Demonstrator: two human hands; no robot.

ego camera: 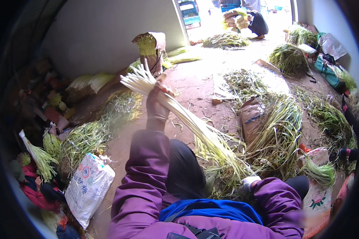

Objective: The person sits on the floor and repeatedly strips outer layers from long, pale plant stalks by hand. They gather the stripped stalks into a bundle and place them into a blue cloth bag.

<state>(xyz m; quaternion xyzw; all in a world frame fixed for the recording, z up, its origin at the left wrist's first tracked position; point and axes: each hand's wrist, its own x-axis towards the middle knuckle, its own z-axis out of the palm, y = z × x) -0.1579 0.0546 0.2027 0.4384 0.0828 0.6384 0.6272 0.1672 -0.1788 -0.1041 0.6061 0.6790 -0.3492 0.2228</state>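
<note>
A long bundle of pale-stemmed leafy vegetable stalks (pixel 191 116) slants across the middle, white ends at upper left, yellow-green leaves at lower right. Around its white stems, near the upper end, my left hand (pixel 160 100) is closed, bare and raised in front of me. Down at the leafy end, my right hand (pixel 250 182) wears a white glove and touches the leaf tips; its fingers are partly hidden, so its grip is unclear. A heap of loose green and straw-coloured stalks (pixel 275 134) lies just beyond the right hand.
A white woven sack (pixel 89 188) lies at left beside a long heap of leaves (pixel 89 136). An upright sack of stalks (pixel 149 56) stands by the wall. Another person in red (pixel 37 191) sits at far left; one more person (pixel 258 25) crouches near the doorway. Printed sacks (pixel 317 194) lie at right.
</note>
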